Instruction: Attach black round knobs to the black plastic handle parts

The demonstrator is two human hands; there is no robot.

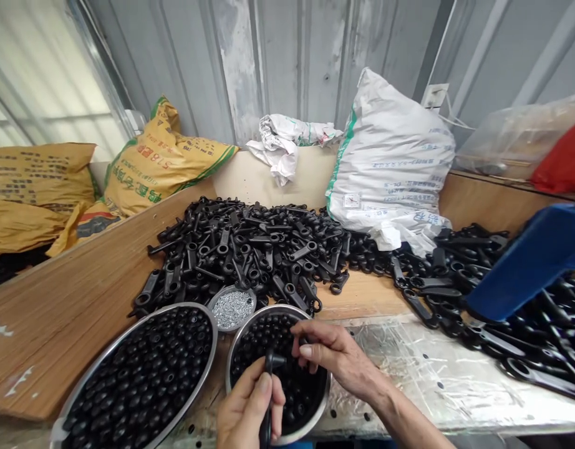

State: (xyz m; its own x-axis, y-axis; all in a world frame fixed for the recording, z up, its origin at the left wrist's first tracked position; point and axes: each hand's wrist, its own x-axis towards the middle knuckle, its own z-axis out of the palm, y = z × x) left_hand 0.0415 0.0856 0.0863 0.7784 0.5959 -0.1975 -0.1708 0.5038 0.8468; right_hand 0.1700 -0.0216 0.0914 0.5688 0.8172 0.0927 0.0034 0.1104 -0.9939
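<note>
Black plastic handle sits upright in my left hand, whose fingers are clamped around its lower shank. My right hand meets the top of that handle; its fingers are pinched together on a small black cap at the handle's upper end. Both hands work directly above the smaller steel bowl, which holds black round caps. Just left of it stands a larger steel bowl, also filled with black caps. Between the two, at their far rims, a small dish of silver screws rests. Beyond the bowls, a heap of black handles covers the wooden table. Yellow sacks and a white sack lean against the metal wall. A blue object enters from the right.
</note>
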